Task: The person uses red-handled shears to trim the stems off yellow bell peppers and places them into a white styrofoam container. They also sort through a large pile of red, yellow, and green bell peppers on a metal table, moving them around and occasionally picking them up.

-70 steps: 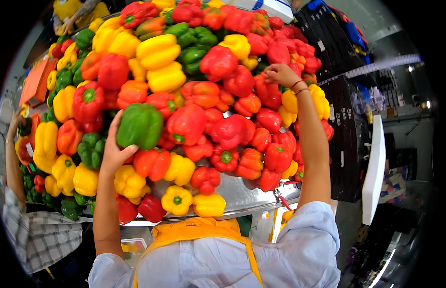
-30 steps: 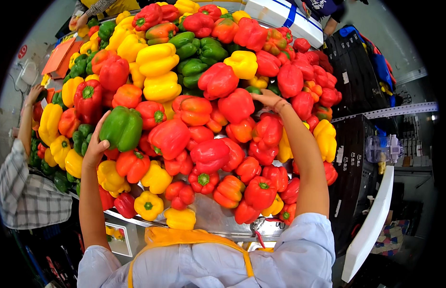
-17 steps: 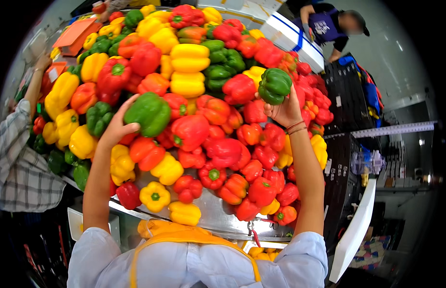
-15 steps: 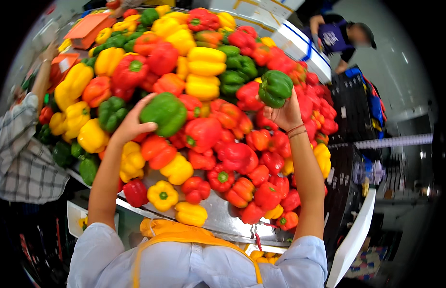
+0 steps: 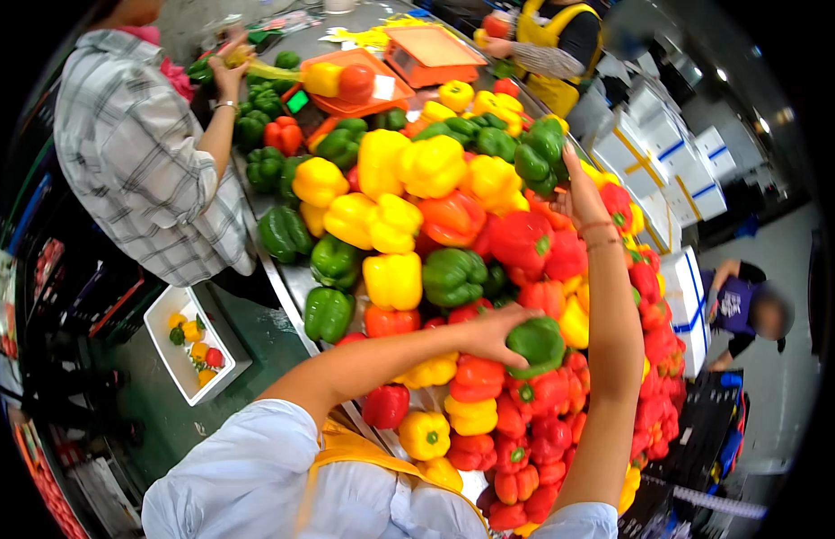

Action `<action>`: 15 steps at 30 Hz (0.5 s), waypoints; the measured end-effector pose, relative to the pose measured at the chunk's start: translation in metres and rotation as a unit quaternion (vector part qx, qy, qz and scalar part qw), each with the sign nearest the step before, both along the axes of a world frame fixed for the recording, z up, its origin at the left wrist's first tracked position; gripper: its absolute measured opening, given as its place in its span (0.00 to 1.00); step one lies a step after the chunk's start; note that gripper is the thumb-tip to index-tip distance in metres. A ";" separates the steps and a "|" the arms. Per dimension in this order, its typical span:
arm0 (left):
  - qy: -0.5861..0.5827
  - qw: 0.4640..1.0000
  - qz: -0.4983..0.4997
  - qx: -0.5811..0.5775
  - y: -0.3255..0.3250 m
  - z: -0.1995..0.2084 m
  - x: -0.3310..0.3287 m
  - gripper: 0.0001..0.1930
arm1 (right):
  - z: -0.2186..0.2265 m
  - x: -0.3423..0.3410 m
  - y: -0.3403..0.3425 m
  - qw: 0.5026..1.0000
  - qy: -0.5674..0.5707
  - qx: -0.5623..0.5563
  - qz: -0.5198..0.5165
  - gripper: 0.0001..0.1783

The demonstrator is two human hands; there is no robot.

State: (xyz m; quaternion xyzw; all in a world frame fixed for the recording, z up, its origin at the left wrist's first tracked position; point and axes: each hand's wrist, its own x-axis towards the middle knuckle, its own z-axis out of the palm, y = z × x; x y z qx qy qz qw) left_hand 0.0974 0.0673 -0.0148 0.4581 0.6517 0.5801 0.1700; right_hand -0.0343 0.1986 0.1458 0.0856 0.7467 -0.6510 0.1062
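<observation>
Nearest me, I see the left hand grasping a green pepper over red peppers heaped on the counter; whether it rests on them, I cannot tell. Beyond it, I see the right hand gripping another green pepper, near yellow peppers, with orange trays farther off.
</observation>
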 end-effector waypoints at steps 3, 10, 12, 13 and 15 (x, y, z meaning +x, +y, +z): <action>0.008 1.000 -0.004 0.029 0.008 -0.005 0.000 0.46 | 0.004 -0.051 -0.050 0.997 0.012 0.073 0.004 0.32; -0.041 0.999 0.001 0.030 0.001 -0.015 0.000 0.45 | -0.044 -0.160 -0.133 0.934 0.154 0.304 0.105 0.39; -0.025 0.999 0.003 0.030 0.007 -0.018 0.003 0.45 | -0.060 -0.182 -0.143 0.876 0.196 0.429 0.098 0.42; -0.017 0.999 0.015 0.030 0.010 -0.021 0.004 0.45 | -0.067 -0.190 -0.142 0.860 0.188 0.463 0.104 0.43; -0.006 0.999 0.040 0.033 0.011 -0.022 0.006 0.45 | -0.067 -0.186 -0.158 0.823 0.166 0.530 0.120 0.43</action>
